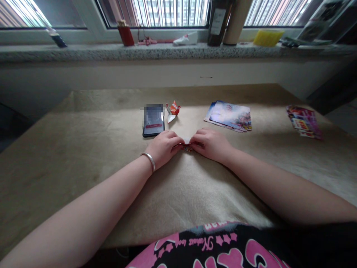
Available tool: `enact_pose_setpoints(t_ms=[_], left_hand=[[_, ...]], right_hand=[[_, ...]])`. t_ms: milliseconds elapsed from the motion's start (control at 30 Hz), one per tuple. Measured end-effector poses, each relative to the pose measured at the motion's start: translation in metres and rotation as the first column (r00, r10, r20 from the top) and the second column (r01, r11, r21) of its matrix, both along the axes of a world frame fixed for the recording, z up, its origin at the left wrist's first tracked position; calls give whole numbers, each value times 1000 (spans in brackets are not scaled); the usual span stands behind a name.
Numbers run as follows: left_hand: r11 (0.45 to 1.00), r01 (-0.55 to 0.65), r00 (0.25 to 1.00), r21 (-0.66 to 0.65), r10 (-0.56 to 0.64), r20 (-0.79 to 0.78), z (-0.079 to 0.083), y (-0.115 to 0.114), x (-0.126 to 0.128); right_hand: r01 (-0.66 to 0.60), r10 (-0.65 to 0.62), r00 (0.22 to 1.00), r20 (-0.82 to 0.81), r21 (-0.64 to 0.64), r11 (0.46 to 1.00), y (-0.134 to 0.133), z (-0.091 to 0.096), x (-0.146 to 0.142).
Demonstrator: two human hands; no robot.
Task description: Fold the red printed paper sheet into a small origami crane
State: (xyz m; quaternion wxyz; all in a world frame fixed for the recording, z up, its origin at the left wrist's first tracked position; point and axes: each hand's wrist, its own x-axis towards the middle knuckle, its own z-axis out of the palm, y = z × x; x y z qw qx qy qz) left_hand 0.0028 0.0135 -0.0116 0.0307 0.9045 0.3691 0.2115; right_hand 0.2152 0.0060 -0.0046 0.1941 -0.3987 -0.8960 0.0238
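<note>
My left hand (166,146) and my right hand (209,144) meet near the middle of the cloth-covered table. Between their pinched fingertips is a small folded piece of printed paper (187,147), mostly covered by the fingers. Each hand grips one end of it, low over the tabletop. Just beyond my left hand lies a phone (154,121) with its screen lit and partly blurred. Beside the phone stands a small folded paper figure (173,110) in orange, red and white, shaped somewhat like a bird.
A stack of glossy printed cards (230,115) lies behind my right hand. Pink and purple printed strips (304,121) are fanned near the table's right edge. On the granite windowsill (92,54) stand a red bottle (125,34), a dark labelled bottle (218,24) and a yellow sponge-like block (268,38).
</note>
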Motion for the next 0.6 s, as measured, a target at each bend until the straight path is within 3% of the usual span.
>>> enact_pose_setpoints(t_ms=[333, 600], left_hand=[[985, -59, 965, 162, 98, -244, 12, -9, 9], [983, -139, 952, 117, 165, -259, 11, -11, 7]], right_hand=[[15, -20, 995, 97, 50, 999, -3, 3, -8], [134, -123, 988, 91, -118, 984, -1, 8, -5]])
